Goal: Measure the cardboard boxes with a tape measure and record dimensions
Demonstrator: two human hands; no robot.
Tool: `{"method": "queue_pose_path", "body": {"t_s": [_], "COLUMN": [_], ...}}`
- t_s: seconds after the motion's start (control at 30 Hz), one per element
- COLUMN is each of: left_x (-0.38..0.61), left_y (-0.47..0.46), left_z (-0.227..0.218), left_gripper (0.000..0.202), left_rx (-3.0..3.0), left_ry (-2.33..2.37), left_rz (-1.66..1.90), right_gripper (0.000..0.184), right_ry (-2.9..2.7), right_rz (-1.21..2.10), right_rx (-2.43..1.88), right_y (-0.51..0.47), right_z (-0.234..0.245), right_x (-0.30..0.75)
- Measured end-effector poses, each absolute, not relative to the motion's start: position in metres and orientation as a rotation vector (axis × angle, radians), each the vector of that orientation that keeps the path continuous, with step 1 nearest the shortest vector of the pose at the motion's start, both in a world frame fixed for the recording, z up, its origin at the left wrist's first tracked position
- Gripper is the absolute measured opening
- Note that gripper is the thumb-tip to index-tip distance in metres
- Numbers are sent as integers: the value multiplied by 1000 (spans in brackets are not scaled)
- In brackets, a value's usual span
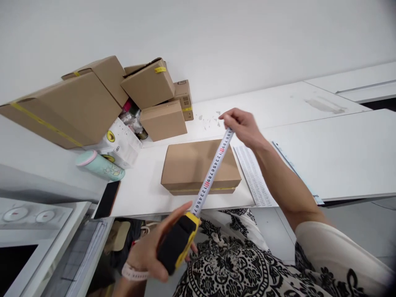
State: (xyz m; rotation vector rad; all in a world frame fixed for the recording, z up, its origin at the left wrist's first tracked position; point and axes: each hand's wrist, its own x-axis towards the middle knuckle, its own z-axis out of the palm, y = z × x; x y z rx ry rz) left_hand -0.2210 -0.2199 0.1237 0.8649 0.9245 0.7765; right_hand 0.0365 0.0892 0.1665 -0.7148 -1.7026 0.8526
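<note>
My left hand [151,247] grips the black and yellow case of a tape measure [177,243] below the table's near edge. Its white blade [213,169] runs up and right across the top of a flat cardboard box [188,163] lying on the white table [324,148]. My right hand [243,123] pinches the blade's far end just beyond the box's back right corner.
A pile of cardboard boxes [93,99] stands at the back left against the wall. Beside it lie a mint bottle [100,165], a white carton [122,142] and a black phone [107,199]. A printed sheet [255,177] lies right of the box.
</note>
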Motion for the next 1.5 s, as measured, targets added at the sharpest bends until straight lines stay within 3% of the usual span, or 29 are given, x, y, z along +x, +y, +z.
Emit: {"method": "queue_pose_path", "body": {"t_s": [0.07, 0.23, 0.43, 0.6, 0.97, 1.5], "left_x": [-199, -155, -122, -109, -104, -101], "left_y": [-225, -231, -235, -234, -238, -239], "left_z": [117, 118, 126, 129, 118, 119], "left_gripper": [121, 94, 87, 92, 91, 89], "left_rx": [873, 745, 752, 684, 686, 723], "left_ry": [818, 812, 696, 780, 647, 650], "left_rz": [778, 966, 1038, 1031, 991, 984], "right_gripper": [32, 34, 31, 40, 20, 17], "right_ry": [-1811, -2000, -2090, -2082, -2018, -2020], "right_rz": [990, 1153, 824, 894, 1116, 1114], "right_rx": [-693, -809, -1159, -1187, -1042, -1042], "right_y": [107, 131, 128, 124, 123, 130], "right_z": [151, 119, 119, 121, 114, 107], "right_x": [21, -8, -22, -18, -9, -11]}}
